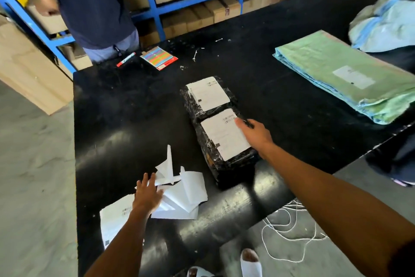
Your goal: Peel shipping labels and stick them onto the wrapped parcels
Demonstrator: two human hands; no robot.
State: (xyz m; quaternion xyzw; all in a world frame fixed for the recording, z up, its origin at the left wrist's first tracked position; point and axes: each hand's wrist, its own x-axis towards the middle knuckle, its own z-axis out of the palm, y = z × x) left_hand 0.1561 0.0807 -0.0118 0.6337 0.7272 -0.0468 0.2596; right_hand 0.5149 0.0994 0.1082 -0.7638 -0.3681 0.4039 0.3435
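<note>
Black-wrapped parcels: both in view carry labels; more sheets are waiting.

Your two wrapped parcels lie end to end mid-table: the far parcel [207,97] has its label [208,93] on top, and the near parcel [226,146] has its label [225,134] laid flat. Your right hand [254,133] rests on the near label's right edge, fingers [239,123] extended and flat, apparently smoothing it down. Your left hand [147,197] lies with fingers spread and released over the peeled backing sheets [182,189] near the front edge of the table [125,108]. An unpeeled label sheet [114,220] sits beneath your left wrist, so at least one label likely remains. A stack of green bags [345,74] lies well apart to the right.
</note>
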